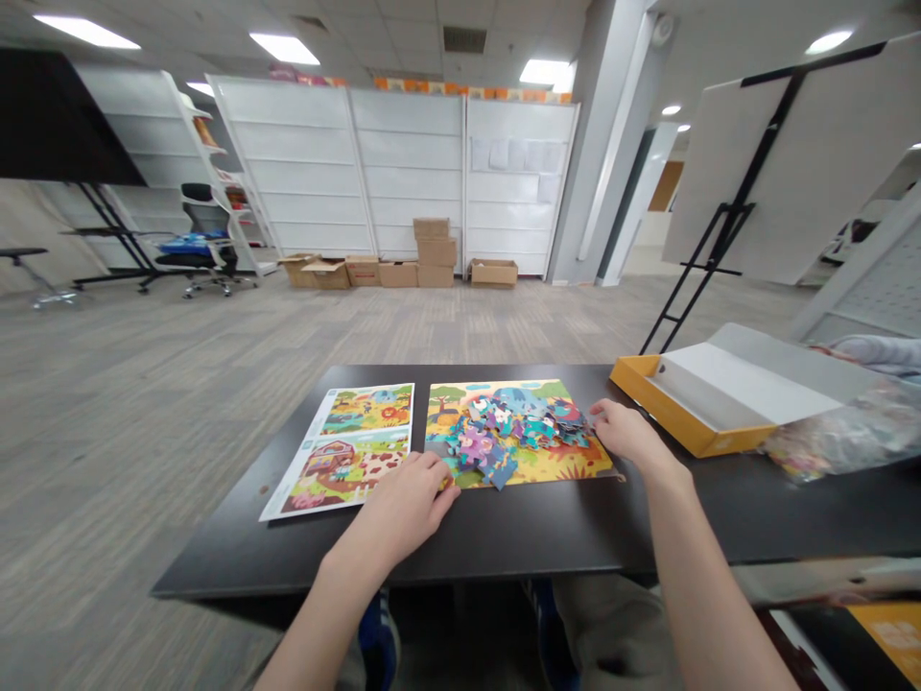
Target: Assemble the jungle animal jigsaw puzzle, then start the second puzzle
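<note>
A colourful animal picture board lies flat on the dark table, with a heap of jigsaw pieces spread over its middle. My left hand rests at the board's lower left corner, its fingers curled; whatever lies under the fingertips is too small to name. At the right edge of the board is my right hand, fingers bent and fingertips close to the pieces; its grip is unclear. Left of the board lies a printed picture sheet showing two scenes.
An open yellow box with a white inside sits at the table's right, beside a crumpled clear plastic bag. The dark table's front edge is near my body. Beyond it stand a black easel and cardboard boxes.
</note>
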The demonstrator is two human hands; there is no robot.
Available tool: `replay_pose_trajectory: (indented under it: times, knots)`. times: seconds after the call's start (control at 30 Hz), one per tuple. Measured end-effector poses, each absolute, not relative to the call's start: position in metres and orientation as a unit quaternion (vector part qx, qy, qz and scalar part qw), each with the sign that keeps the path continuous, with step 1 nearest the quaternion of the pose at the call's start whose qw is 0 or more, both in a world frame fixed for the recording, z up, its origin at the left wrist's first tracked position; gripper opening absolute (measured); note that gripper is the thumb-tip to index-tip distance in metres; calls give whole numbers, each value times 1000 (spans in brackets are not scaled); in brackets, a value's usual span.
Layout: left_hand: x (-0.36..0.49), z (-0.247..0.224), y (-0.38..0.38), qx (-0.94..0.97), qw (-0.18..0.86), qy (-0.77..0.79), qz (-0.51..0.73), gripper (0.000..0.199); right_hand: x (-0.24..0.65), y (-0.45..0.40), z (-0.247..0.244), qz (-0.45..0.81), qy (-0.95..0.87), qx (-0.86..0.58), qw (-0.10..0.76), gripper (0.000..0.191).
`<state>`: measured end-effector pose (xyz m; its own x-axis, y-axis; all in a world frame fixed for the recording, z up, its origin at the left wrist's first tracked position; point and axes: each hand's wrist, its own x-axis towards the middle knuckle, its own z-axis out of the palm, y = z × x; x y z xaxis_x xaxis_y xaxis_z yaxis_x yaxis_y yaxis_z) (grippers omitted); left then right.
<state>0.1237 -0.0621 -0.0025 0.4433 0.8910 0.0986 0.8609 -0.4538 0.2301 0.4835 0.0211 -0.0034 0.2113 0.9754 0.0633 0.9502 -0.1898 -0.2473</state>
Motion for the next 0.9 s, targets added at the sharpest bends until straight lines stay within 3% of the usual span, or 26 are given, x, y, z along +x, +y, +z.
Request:
replay_pose_trajectory:
  times: [0.23, 0.67, 0.9]
  knots:
    - [135, -5, -49, 848, 71, 496, 174, 28, 465, 25, -2, 80, -646, -742, 162, 36]
    - [145, -18, -18, 815, 203, 493, 228, 89, 437, 46, -23, 86, -674, -709, 191, 56]
    - [149, -13, -17, 824, 190, 501, 183, 70, 437, 49, -25, 94, -701, -688, 159, 45]
